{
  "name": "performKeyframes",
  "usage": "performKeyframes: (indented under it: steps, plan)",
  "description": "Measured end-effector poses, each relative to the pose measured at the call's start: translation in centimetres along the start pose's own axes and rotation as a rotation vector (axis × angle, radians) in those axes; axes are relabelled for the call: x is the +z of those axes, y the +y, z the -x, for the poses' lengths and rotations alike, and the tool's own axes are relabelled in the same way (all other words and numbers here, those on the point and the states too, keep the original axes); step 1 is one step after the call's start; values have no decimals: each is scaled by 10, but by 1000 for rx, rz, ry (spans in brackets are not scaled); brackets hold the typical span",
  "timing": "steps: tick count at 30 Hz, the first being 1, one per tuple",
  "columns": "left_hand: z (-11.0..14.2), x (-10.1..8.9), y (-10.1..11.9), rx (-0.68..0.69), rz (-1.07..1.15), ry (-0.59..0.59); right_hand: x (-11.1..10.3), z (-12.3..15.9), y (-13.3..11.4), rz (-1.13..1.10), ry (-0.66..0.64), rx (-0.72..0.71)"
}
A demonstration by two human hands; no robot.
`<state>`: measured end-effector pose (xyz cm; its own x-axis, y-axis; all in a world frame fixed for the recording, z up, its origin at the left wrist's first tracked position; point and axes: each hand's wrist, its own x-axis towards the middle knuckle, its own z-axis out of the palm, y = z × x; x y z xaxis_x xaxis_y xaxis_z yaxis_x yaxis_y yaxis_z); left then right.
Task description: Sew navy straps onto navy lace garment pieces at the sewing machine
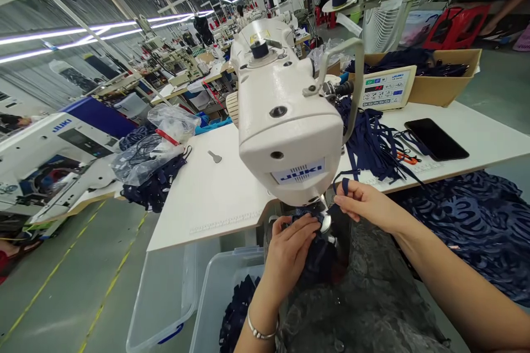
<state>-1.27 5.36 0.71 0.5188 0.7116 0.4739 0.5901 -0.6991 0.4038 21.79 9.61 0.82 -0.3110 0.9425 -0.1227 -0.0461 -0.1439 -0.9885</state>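
The white sewing machine has its head in front of me. My left hand, palm down with fingers together, presses and grips dark navy fabric beside the needle area. Its fingertips partly cover the fabric. On the other side, my right hand pinches a narrow navy strap between thumb and fingers, just right of the machine head. Below the needle area, the fabric's lower part is dark and hard to make out.
Many navy straps lie right of the machine, near orange-handled snips and a black phone. A control panel stands before a cardboard box. Clear plastic bins sit below left. Patterned fabric hangs at right.
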Motion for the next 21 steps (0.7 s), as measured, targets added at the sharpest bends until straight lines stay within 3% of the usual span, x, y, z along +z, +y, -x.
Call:
performKeyframes:
  steps: [5,11,21]
  plan:
    - [1,2,-7,10,76,22,8,-5,8,124,-36,-26]
    - [0,-3,-4,-17,-25,-94,14,-14,31,188,-32,-109]
    - [-3,-3,-1,47,-137,-113,15,-7,21,219,-11,-82]
